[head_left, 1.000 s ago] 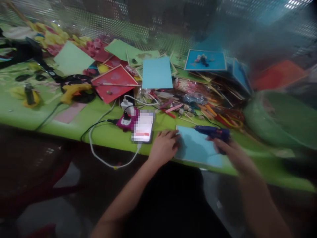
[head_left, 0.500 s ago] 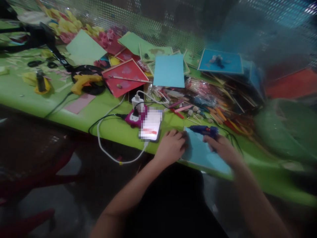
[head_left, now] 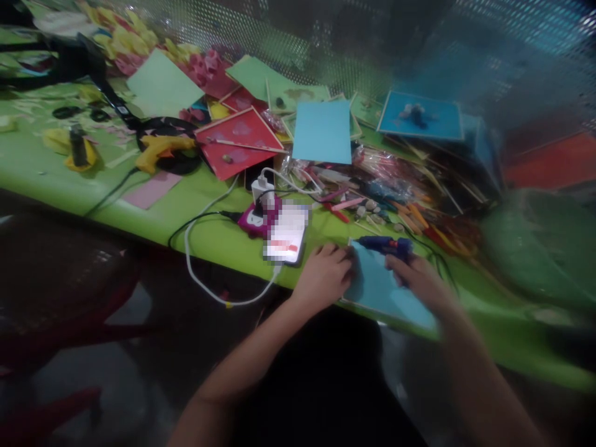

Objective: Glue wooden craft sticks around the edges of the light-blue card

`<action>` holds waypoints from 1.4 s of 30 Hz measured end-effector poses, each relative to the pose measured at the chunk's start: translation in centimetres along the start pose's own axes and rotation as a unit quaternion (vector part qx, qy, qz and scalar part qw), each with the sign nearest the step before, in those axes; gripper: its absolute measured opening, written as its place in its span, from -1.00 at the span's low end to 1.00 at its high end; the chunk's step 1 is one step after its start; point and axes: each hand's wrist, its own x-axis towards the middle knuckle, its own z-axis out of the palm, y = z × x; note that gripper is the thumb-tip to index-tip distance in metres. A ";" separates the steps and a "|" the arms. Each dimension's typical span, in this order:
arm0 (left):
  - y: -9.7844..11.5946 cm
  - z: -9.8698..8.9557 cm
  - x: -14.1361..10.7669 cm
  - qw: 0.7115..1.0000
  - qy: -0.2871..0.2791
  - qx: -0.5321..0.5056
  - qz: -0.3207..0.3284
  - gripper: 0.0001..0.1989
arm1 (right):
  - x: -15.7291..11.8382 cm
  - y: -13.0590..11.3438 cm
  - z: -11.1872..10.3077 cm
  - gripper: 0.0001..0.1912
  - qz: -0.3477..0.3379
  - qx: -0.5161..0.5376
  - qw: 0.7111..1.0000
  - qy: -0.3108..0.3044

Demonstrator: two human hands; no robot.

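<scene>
A light blue card [head_left: 382,288] with a pale border lies at the front edge of the green table. My left hand [head_left: 326,276] is at its left edge, fingers curled down and closed on that side of the card. My right hand [head_left: 421,279] is wrapped round a dark blue glue gun [head_left: 386,244], held low over the card. The gun's nozzle points left, near the card's upper left corner. Whether the tip touches the card I cannot tell. My palms and some fingertips are hidden.
Left of my hands lie a lit phone [head_left: 286,239], a magenta power strip [head_left: 251,220] and a looping white cable [head_left: 190,261]. A yellow glue gun [head_left: 162,152] rests farther left. Behind are a red card [head_left: 242,149], a blue sheet [head_left: 321,130] and loose sticks. A green rounded object [head_left: 535,248] stands right.
The whole view has shifted slightly, so things sit a little farther right. Both hands and the glue gun keep nearly the same place over the card.
</scene>
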 end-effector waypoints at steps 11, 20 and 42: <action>0.0 0.1 0.0 1.000 -0.004 0.000 -0.002 -0.70 | 0.3 0.1 0.3 -0.45 -0.001 -0.009 1.000 0.002; 0.1 -0.1 0.1 1.000 -0.009 0.002 -0.003 -0.70 | 0.0 0.6 -0.6 -0.42 0.007 -0.041 0.999 0.010; 0.0 0.2 0.0 1.000 0.004 -0.004 0.001 -0.69 | -0.5 0.7 -0.8 -0.35 0.017 -0.023 0.999 0.026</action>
